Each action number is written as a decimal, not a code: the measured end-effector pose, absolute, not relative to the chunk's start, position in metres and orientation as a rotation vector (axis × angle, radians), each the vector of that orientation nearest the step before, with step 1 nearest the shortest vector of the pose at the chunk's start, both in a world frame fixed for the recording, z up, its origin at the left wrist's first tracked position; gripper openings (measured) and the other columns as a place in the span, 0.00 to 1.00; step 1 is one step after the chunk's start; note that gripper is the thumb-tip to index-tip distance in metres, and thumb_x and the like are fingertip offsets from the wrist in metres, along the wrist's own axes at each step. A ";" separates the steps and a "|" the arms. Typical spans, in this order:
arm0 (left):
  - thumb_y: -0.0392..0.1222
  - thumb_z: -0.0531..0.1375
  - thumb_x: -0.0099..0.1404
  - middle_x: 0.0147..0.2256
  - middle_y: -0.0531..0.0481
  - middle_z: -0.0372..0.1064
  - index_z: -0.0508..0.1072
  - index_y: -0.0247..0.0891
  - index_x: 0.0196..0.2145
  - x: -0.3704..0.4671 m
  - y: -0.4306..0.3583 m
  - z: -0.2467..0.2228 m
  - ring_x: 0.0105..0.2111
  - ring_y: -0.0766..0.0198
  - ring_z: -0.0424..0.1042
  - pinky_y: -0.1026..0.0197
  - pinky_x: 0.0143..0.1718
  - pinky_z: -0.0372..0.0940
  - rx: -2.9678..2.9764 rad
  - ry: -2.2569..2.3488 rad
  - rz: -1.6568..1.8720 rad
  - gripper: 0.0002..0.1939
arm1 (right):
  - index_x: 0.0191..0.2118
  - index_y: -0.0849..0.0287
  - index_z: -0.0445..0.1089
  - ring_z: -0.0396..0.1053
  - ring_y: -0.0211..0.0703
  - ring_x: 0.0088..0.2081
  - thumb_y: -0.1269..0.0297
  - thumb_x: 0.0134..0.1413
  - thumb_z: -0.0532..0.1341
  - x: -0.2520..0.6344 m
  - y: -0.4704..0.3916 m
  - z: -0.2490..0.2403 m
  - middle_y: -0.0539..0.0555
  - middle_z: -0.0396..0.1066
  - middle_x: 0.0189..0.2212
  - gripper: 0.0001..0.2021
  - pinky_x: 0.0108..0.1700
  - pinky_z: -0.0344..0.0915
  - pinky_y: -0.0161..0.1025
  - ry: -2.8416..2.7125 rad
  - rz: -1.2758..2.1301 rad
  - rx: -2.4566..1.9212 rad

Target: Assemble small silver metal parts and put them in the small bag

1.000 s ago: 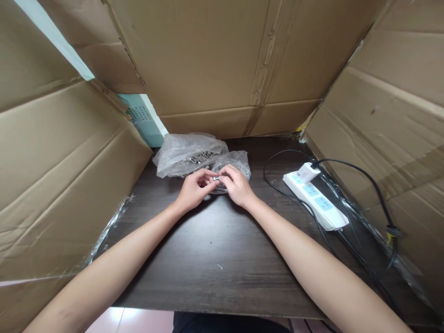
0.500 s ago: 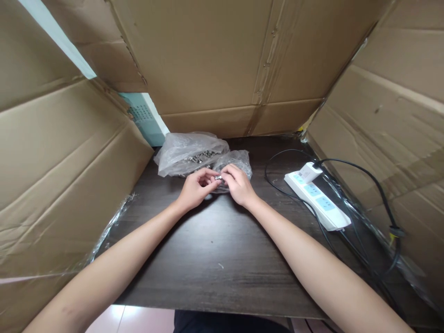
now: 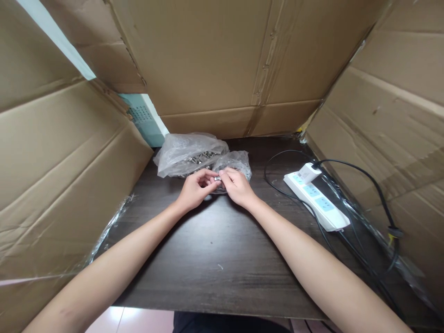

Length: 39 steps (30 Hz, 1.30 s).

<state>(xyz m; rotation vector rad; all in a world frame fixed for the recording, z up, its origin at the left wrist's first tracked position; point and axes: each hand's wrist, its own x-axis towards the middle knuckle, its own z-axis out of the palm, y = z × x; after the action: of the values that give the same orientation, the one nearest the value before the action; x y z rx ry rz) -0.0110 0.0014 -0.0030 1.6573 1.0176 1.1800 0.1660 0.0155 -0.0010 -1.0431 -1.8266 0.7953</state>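
Observation:
A small shiny metal fitting (image 3: 217, 178), shaped like a short bolt, sits between both hands; its exact kind is too small to make out. My left hand (image 3: 197, 187) pinches its left end between thumb and fingers. On the other end, the fingers of my right hand (image 3: 236, 184) are closed. Just behind my left hand lies a clear plastic bag (image 3: 187, 150) with many small metal bolts (image 3: 201, 158) showing at its mouth. A second, smaller plastic bag (image 3: 236, 159) lies behind my right hand, partly covered by it.
To the right a white power strip (image 3: 317, 201) carries a plugged-in white adapter (image 3: 308, 173). A black cable (image 3: 367, 175) loops around it. Cardboard walls (image 3: 208, 60) enclose the dark wooden table (image 3: 208, 259) on the left, back and right.
My right-hand fingers have shifted slightly around the end of the metal fitting and lie a little flatter. My left hand keeps its pinch in nearly the same spot.

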 end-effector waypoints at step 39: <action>0.53 0.68 0.61 0.33 0.46 0.77 0.78 0.34 0.40 -0.011 0.002 0.001 0.30 0.62 0.75 0.63 0.30 0.68 1.627 1.123 1.217 0.18 | 0.29 0.55 0.64 0.65 0.43 0.34 0.64 0.58 0.57 0.168 0.015 0.003 0.51 0.66 0.30 0.07 0.38 0.60 0.40 -1.721 0.826 -1.033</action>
<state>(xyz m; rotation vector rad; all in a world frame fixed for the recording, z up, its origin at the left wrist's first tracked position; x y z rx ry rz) -0.0106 0.0025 0.0008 1.6274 1.1227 1.2166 0.1677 0.0147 0.0032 -1.0330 -1.7206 0.8264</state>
